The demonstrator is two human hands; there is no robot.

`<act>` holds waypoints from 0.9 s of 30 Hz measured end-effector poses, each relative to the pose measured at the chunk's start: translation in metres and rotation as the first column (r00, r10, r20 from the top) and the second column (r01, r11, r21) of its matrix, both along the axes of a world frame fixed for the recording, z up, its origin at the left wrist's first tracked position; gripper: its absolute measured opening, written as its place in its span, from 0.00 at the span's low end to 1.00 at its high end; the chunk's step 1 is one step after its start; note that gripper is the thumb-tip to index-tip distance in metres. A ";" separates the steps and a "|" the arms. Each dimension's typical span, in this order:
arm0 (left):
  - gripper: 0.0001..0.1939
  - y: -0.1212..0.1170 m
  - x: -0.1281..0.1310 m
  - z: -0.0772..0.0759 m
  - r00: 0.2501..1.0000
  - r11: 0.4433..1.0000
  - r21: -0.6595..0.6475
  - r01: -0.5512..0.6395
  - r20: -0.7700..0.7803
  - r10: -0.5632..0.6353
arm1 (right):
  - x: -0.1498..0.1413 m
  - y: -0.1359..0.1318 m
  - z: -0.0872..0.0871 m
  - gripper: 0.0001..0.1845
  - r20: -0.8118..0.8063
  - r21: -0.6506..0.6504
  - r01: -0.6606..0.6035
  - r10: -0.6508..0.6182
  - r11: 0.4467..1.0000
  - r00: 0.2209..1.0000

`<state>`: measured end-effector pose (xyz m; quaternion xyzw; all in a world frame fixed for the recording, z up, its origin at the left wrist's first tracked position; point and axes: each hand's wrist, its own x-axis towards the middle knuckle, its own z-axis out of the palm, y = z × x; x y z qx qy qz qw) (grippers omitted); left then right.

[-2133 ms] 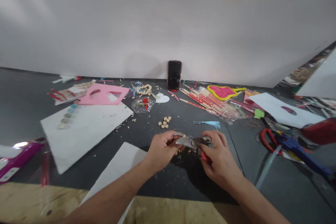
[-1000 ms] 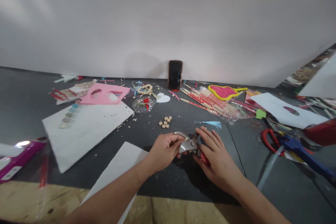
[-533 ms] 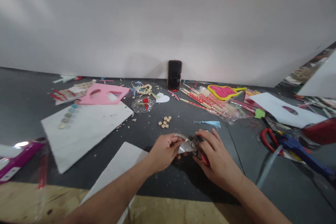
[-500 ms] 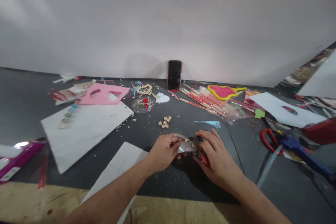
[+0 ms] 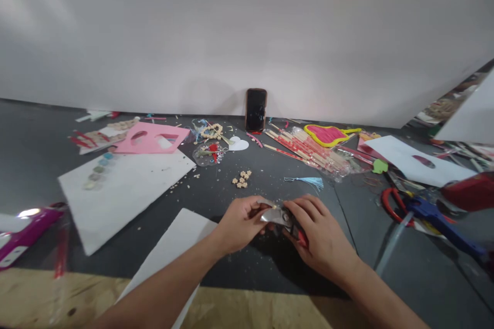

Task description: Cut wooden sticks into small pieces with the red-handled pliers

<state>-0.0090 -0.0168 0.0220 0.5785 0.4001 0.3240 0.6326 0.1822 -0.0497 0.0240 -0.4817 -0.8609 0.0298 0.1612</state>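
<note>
My right hand (image 5: 318, 229) is closed around the red handles of a pair of pruning shears (image 5: 277, 216), whose metal blades point left. A small pale piece (image 5: 275, 207) sits between the blades; its kind is too small to tell. My left hand (image 5: 241, 223) is closed in a pinch by the blade tips, apparently on that piece, with the fingertips partly hidden by the lower blade. Just beyond the hands lies a small cluster of pale flower-shaped beads (image 5: 242, 180). A light blue tassel (image 5: 305, 181) rests past my right hand.
A phone (image 5: 256, 109) leans against the white panel (image 5: 247, 41). Red-wrapped sticks (image 5: 295, 146) and a pink-and-yellow fan shape (image 5: 326, 135) lie at back right. Red-handled scissors (image 5: 393, 205) and a blue tool (image 5: 443, 223) are right. White sheets (image 5: 123, 195) and pink card (image 5: 152, 139) lie left.
The fingers of my right hand have drawn closer around the shears' handles. The shears and my left hand stay nearly in place; the camera view shifts slightly.
</note>
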 end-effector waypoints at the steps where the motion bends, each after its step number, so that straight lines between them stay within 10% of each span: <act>1: 0.06 0.000 0.000 0.000 1.000 1.000 0.001 -0.004 0.004 0.004 | 0.000 -0.001 0.000 0.24 0.003 0.010 0.006 -0.006 1.000 1.000; 11: 0.15 -0.003 -0.004 0.004 0.968 0.922 0.387 0.014 -0.236 0.084 | -0.006 -0.007 -0.003 0.22 0.020 -0.004 0.070 -0.070 0.998 0.997; 27: 0.08 -0.001 -0.003 0.002 1.000 0.997 0.069 -0.021 -0.006 0.022 | -0.009 -0.007 -0.007 0.23 -0.006 -0.022 0.082 -0.082 0.996 0.997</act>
